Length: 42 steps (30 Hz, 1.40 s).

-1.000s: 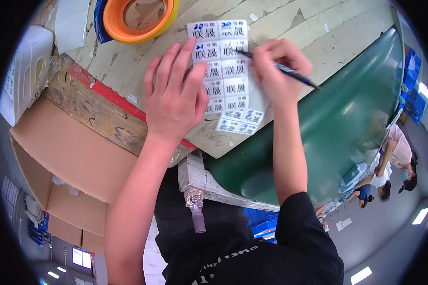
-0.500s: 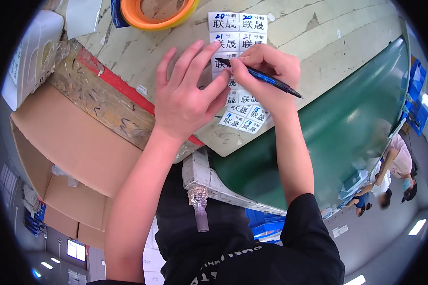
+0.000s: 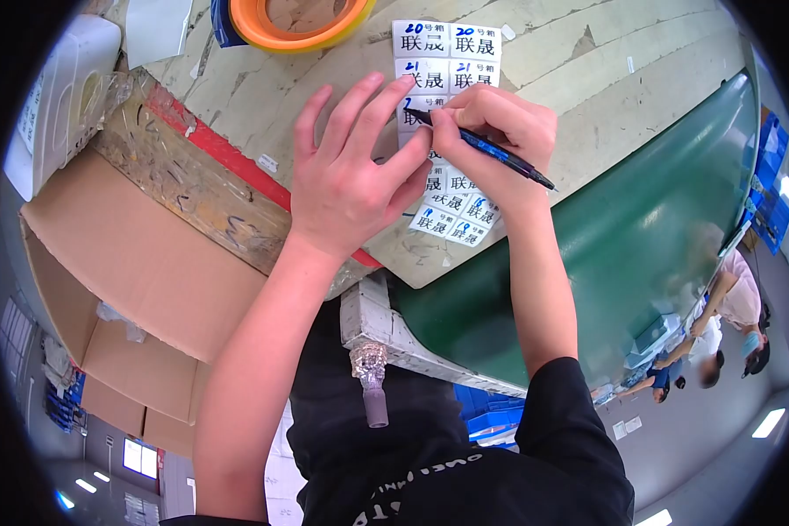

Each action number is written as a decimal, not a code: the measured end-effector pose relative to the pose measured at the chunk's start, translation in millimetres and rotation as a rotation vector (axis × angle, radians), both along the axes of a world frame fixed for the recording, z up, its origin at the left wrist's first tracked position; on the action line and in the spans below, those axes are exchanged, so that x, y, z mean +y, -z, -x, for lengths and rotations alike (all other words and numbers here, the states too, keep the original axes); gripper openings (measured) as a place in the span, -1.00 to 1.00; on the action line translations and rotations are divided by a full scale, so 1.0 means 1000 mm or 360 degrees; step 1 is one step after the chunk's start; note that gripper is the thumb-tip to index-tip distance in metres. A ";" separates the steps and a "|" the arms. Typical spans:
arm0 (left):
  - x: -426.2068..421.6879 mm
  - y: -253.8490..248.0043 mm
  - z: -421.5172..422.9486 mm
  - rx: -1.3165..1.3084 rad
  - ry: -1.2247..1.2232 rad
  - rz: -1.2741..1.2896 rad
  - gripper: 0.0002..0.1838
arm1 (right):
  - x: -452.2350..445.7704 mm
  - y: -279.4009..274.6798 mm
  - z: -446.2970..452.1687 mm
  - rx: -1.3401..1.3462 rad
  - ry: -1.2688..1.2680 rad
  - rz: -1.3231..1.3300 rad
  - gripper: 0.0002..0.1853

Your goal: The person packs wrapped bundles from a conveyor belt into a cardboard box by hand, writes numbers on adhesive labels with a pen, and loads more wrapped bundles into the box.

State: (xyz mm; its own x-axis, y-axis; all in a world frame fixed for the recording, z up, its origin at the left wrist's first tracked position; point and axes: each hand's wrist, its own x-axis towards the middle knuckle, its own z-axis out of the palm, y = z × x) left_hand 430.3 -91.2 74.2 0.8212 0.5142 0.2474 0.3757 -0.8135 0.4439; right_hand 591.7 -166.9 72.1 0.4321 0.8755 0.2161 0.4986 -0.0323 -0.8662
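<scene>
A strip of white printed labels [image 3: 448,68] lies on the worn board, with blue handwritten numbers such as 20 and 21 on the upper ones. My right hand [image 3: 504,131] grips a black and blue marker pen [image 3: 505,158]. The pen's tip touches a label in the third row, where a short blue stroke shows. My left hand [image 3: 352,158] is spread over the strip's left edge, its fingers apart, with the thumb and index finger on the labels. Both hands hide several of the middle labels. The strip's lower part [image 3: 451,219] lies askew, with more numbers written on it.
An orange and yellow tape roll [image 3: 300,39] lies at the board's far edge. Left are a white plastic container [image 3: 70,96] and an open cardboard box [image 3: 140,254]. A green conveyor belt [image 3: 587,254] runs along the right, with co-workers [image 3: 735,298] farther off.
A blue stroke now shows by the pen tip on the third-row label. The whole view has shifted slightly; both hands stay in nearly the same place on the strip.
</scene>
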 end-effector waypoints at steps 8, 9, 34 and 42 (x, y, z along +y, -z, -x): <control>0.000 0.001 0.000 0.0007 0.0000 -0.0012 -0.68 | -0.001 -0.005 0.000 0.0076 0.0113 0.0028 -0.77; -0.001 0.001 0.000 0.0008 -0.0001 -0.0013 -0.68 | -0.001 -0.005 0.000 0.0117 0.0162 0.0032 -0.77; -0.001 0.000 0.000 0.0006 0.0018 0.0023 -0.67 | -0.032 -0.006 -0.018 0.0234 0.0310 0.0064 -0.69; -0.001 0.000 -0.001 0.0013 0.0023 -0.0003 -0.65 | -0.028 -0.002 -0.018 0.0116 0.0286 -0.0011 -0.72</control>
